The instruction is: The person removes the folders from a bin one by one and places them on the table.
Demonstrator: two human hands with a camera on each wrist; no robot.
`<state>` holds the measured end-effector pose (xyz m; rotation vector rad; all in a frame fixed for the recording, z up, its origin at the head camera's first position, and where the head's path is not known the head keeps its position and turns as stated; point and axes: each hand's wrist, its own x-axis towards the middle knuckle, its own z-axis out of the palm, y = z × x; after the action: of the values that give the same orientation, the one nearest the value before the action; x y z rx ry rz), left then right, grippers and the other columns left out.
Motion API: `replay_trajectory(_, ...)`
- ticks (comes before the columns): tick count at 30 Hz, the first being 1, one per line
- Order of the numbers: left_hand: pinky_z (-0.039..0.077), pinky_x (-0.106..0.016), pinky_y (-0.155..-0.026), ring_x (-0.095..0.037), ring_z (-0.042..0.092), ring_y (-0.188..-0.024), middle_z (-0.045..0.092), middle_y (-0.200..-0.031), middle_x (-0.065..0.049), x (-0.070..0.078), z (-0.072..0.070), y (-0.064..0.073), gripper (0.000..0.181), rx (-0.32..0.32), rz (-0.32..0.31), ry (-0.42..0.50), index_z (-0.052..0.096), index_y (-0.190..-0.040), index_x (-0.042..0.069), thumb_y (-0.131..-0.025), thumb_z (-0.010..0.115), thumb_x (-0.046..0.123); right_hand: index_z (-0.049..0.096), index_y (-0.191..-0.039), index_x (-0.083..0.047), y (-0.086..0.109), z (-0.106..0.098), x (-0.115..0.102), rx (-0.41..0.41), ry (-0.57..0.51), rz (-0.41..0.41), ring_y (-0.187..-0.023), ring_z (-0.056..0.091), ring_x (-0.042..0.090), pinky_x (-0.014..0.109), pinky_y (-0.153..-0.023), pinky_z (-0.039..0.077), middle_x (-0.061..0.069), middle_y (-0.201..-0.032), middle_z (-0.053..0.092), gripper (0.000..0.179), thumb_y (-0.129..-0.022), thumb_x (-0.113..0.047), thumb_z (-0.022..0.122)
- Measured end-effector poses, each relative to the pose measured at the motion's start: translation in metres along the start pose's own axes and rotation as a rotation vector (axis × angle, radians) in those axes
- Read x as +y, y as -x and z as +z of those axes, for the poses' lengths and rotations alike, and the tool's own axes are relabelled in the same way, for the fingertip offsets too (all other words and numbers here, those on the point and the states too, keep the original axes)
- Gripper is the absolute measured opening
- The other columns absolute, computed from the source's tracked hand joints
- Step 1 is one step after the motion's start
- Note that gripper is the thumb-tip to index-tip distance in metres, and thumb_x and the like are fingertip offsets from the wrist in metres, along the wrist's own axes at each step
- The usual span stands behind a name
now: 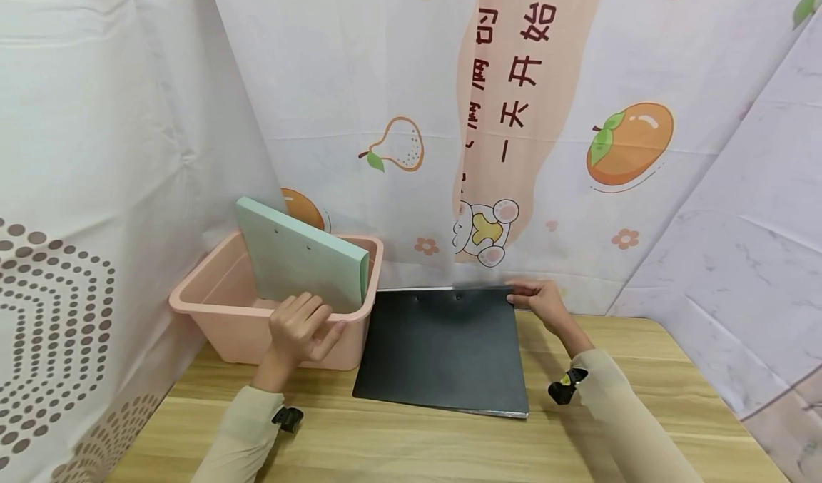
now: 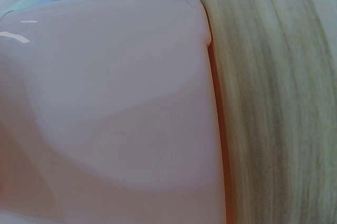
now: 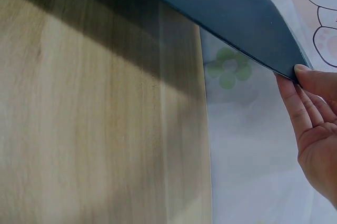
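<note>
My right hand (image 1: 541,302) pinches the far right corner of a black file folder (image 1: 443,351) between thumb and fingers. In the right wrist view the thumb lies on one face of that folder (image 3: 231,19), fingers on the other, and its edge stands up off the table. Two small rivets show near its far edge. My left hand (image 1: 297,328) grips the front rim of a pink plastic basin (image 1: 218,329), thumb pointing right along the outer wall. A mint green file folder (image 1: 302,255) leans upright inside the basin. The left wrist view is mostly the basin's wall (image 2: 126,77).
The wooden table (image 1: 398,444) runs under the basin and the black folder. A printed curtain (image 1: 385,205) hangs right behind them, with white cloth (image 1: 96,148) along the left and marbled cloth (image 1: 745,255) on the right. The basin's right side stands close to the black folder.
</note>
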<state>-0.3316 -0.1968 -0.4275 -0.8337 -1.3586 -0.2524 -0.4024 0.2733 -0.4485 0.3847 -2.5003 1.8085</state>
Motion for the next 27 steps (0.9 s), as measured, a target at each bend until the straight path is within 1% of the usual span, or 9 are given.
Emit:
replay_trajectory(8, 0.022, -0.029, -0.042, -0.018, 0.037, -0.044, 0.046, -0.053, -0.004, 0.000, -0.001, 0.000, 0.049, -0.005, -0.002, -0.008, 0.054, -0.057, 0.008, -0.095, 0.055, 0.039, 0.056, -0.134, 0.014, -0.004, 0.002, 0.008, 0.012, -0.025, 0.015, -0.089, 0.072, -0.001, 0.028, -0.081, 0.060, 0.040, -0.134, 0.055, 0.043, -0.094, 0.004, 0.066)
replay_trajectory(16, 0.021, -0.029, -0.042, -0.018, 0.036, -0.044, 0.045, -0.053, -0.004, 0.000, -0.001, 0.000, 0.048, -0.004, -0.002, -0.006, 0.054, -0.057, 0.008, -0.095, 0.055, 0.038, 0.057, -0.135, 0.013, -0.004, 0.004, 0.012, 0.016, -0.017, 0.048, -0.089, 0.072, 0.000, 0.028, -0.081, 0.060, 0.039, -0.135, 0.056, 0.044, -0.094, 0.003, 0.067)
replay_trajectory(19, 0.021, -0.028, -0.042, -0.018, 0.036, -0.044, 0.045, -0.053, -0.003, 0.000, -0.001, -0.001, 0.048, -0.002, -0.001, -0.005, 0.053, -0.057, 0.008, -0.095, 0.055, 0.038, 0.058, -0.134, 0.013, -0.004, 0.004, 0.012, 0.019, -0.010, 0.062, -0.089, 0.072, 0.002, 0.029, -0.081, 0.061, 0.038, -0.134, 0.057, 0.043, -0.093, 0.004, 0.067)
replay_trajectory(23, 0.021, -0.029, -0.042, -0.018, 0.036, -0.044, 0.046, -0.053, -0.004, 0.000, 0.000, 0.000, 0.048, -0.002, 0.001, -0.006, 0.054, -0.057, 0.008, -0.095, 0.055, 0.038, 0.057, -0.133, 0.014, -0.005, 0.004, 0.013, 0.003, -0.005, 0.073, -0.090, 0.073, 0.005, 0.032, -0.083, 0.061, 0.038, -0.133, 0.057, 0.042, -0.093, 0.005, 0.066)
replay_trajectory(27, 0.023, -0.029, -0.042, -0.018, 0.037, -0.044, 0.047, -0.054, -0.004, 0.000, 0.000, 0.002, 0.048, -0.005, 0.002, -0.008, 0.054, -0.058, 0.008, -0.095, 0.055, 0.038, 0.055, -0.134, 0.016, -0.004, 0.002, 0.010, -0.025, -0.008, 0.081, -0.095, 0.075, 0.013, 0.037, -0.086, 0.060, 0.040, -0.134, 0.055, 0.043, -0.094, 0.005, 0.065)
